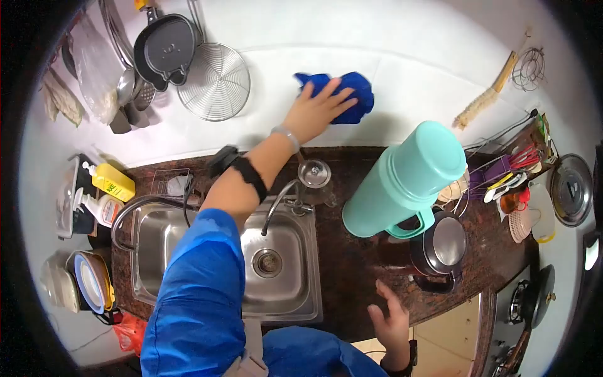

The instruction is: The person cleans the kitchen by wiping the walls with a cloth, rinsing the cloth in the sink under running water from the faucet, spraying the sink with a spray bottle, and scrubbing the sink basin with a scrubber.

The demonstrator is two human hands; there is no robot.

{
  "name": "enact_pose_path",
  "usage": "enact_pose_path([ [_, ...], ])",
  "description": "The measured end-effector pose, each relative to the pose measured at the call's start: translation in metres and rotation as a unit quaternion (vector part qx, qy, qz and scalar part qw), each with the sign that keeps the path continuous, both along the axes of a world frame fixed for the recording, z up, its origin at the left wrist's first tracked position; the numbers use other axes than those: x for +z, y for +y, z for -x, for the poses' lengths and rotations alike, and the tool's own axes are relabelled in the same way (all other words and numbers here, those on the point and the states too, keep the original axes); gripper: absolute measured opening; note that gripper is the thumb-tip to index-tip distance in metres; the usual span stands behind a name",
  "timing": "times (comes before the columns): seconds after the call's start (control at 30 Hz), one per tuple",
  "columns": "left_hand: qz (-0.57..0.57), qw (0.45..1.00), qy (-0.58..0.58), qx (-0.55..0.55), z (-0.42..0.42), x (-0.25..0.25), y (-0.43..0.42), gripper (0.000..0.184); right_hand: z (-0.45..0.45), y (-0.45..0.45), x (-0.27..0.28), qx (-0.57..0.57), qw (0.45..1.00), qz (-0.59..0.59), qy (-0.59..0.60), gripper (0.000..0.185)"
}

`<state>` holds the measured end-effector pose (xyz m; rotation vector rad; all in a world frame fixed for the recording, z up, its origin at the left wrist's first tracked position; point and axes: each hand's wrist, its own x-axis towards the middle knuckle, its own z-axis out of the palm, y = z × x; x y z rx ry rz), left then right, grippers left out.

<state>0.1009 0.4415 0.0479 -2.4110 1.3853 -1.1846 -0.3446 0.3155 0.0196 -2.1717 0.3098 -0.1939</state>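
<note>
My left hand (pixel 320 110) presses a crumpled blue cloth (pixel 359 94) against the white wall, holding it there with fingers spread over it. Part of the cloth is hidden under the hand. My right hand (pixel 391 314) hangs near the counter's front edge, fingers apart and nothing in it. Closest to it is a dark pot-like kettle (pixel 447 242) with a shiny lid. A tall mint-green thermos jug (pixel 402 179) stands beside the kettle, its handle toward the front.
Below my left arm is a steel double sink (pixel 295 270) with a faucet (pixel 281 198). A glass jar (pixel 314 174) stands behind it. A skimmer (pixel 215 81) and black pan (pixel 164 50) hang on the wall. A brush (pixel 487 97) hangs at right, above a dish rack (pixel 483 179).
</note>
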Motion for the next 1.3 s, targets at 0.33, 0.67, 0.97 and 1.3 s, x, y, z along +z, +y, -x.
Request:
enact_pose_path([
  [0.33,-0.007,0.949,0.17,0.266,0.028,-0.149,0.16,0.049,0.038,-0.037,0.009,-0.033,0.997,0.017,0.068,0.049],
  [0.67,0.144,0.762,0.456,0.436,0.061,-0.157,0.212,0.033,-0.025,-0.239,0.088,-0.23,0.964,0.016,-0.13,0.024],
  [0.97,0.325,0.776,0.46,0.282,0.167,-0.149,0.226,0.054,-0.192,-0.347,-0.098,-0.173,0.985,0.012,0.015,0.032],
  [1.3,0.583,0.579,0.528,0.213,0.231,-0.18,0.244,0.058,-0.196,-0.263,0.159,-0.07,0.926,-0.331,-0.168,0.03],
])
